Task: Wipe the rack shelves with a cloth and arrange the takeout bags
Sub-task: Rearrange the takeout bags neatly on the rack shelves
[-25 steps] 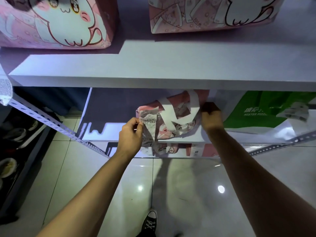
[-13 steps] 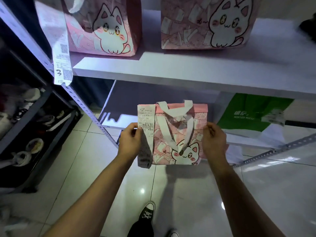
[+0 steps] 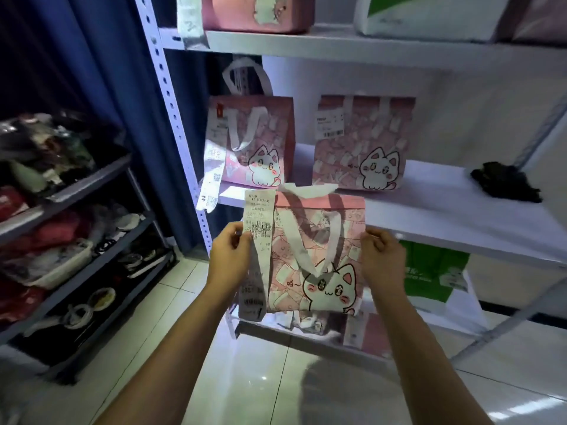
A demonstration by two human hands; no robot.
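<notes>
I hold a pink cat-print takeout bag (image 3: pixel 319 256) upright in the air in front of the white rack. My left hand (image 3: pixel 228 256) grips its left edge together with a long receipt (image 3: pixel 257 259). My right hand (image 3: pixel 382 256) grips its right edge. Two more pink cat bags (image 3: pixel 260 148) (image 3: pixel 362 142) stand on the middle shelf (image 3: pixel 460 210) just behind and above the held bag. A dark crumpled cloth (image 3: pixel 504 184) lies on that shelf at the right.
A green and white bag (image 3: pixel 432 271) sits on the lower shelf behind my right hand, with pink bags lying below the held bag. More bags stand on the top shelf (image 3: pixel 337 46). A dark rack (image 3: pixel 76 228) of clutter stands left. Tiled floor lies below.
I pulled the pink bag out from the lower shelf and raised it to the level of the middle shelf. My view tilted up, showing the middle and top shelves.
</notes>
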